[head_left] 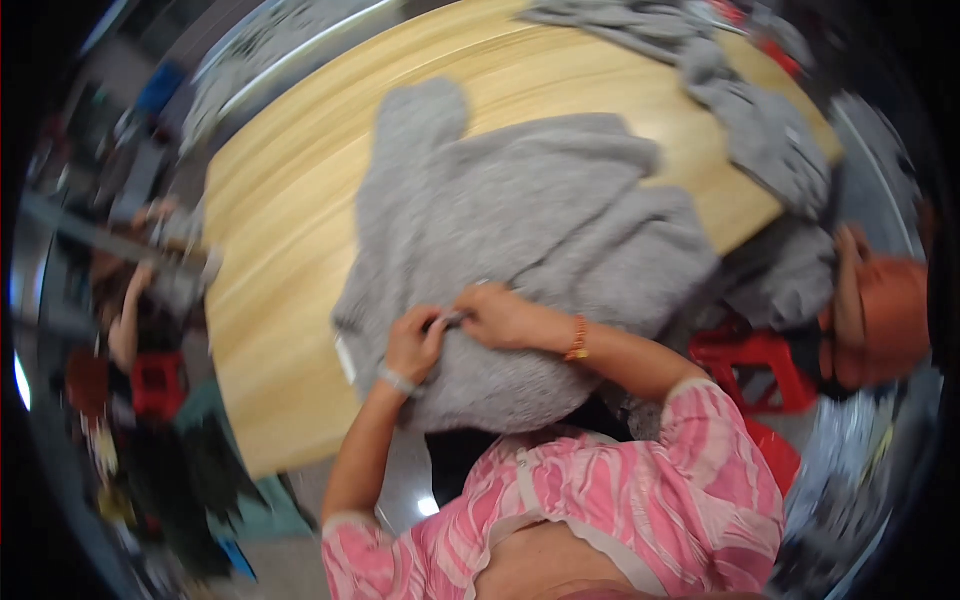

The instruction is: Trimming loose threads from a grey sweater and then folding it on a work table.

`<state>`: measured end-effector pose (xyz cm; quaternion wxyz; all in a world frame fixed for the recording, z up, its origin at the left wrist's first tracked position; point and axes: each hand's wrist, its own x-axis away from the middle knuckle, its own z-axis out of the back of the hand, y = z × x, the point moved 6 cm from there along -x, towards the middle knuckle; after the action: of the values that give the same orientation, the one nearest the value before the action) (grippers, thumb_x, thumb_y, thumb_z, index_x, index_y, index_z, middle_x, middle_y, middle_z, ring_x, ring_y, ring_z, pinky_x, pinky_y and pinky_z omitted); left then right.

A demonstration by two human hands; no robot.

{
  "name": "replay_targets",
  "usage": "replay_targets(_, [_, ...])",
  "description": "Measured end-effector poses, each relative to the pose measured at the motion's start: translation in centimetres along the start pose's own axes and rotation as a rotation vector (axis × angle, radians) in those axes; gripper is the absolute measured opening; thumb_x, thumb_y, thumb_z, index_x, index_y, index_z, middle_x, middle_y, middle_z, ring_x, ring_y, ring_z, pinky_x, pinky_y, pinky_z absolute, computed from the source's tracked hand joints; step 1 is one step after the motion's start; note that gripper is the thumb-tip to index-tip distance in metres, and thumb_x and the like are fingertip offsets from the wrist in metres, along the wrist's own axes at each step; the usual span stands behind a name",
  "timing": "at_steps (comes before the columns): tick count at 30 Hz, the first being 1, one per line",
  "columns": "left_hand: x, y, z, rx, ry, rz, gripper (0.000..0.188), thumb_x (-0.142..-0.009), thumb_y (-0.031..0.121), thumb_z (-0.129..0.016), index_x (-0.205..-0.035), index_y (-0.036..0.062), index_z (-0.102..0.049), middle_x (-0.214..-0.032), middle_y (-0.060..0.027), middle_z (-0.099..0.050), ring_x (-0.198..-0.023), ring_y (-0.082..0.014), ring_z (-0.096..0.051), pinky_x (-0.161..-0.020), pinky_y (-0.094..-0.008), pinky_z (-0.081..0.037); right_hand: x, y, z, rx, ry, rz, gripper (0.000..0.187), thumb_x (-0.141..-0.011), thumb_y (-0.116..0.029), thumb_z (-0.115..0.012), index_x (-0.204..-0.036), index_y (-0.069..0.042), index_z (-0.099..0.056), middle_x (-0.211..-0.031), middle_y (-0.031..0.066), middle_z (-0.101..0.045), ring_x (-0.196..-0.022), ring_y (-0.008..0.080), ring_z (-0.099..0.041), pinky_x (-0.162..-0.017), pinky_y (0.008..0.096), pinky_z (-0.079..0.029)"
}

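A grey knitted sweater [500,220] lies spread over the near half of a wooden table [280,280], its lower part hanging over the edge toward my lap. One sleeve points to the far side; folds run across its right part. My left hand [412,345] and my right hand [490,312] meet on the knit at its left-middle. Fingers of both are closed, pinching a small bit of the grey knit between them. Blur hides the exact spot they grip.
More grey knitwear [745,130] trails along the table's far right edge. A person in an orange-brown top [880,320] sits at the right near a red stool [755,365]. At the left, another person's arm [125,320] shows beside a second red stool [158,385].
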<state>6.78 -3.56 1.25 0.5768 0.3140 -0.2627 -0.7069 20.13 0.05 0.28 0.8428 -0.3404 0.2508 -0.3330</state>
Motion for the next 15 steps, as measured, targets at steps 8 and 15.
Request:
replay_targets(8, [2.5, -0.6, 0.7, 0.173, -0.01, 0.051, 0.011, -0.08, 0.007, -0.059, -0.086, -0.0008, -0.063, -0.076, -0.0104, -0.063, -0.07, -0.0155, -0.059, -0.063, -0.0274, -0.045, 2.1, -3.2, -0.7, -0.042, 0.077, 0.023, 0.015, -0.074, -0.002, -0.057, -0.089, 0.0, -0.062, -0.078, 0.0189, -0.055, -0.073, 0.0351, -0.056, -0.067, 0.04, -0.045])
replay_targets(15, [1.6, -3.2, 0.3, 0.422, -0.128, 0.239, 0.008, -0.082, 0.005, -0.058, -0.084, -0.0001, -0.063, -0.073, -0.0011, -0.062, -0.069, -0.0061, -0.053, -0.062, -0.0221, -0.044, 0.0, -0.8, -1.1, -0.13, 0.007, 0.071, 0.01, -0.074, -0.005, -0.062, -0.082, 0.001, -0.061, -0.073, 0.0144, -0.057, -0.07, 0.0318, -0.055, -0.062, 0.0371, -0.043])
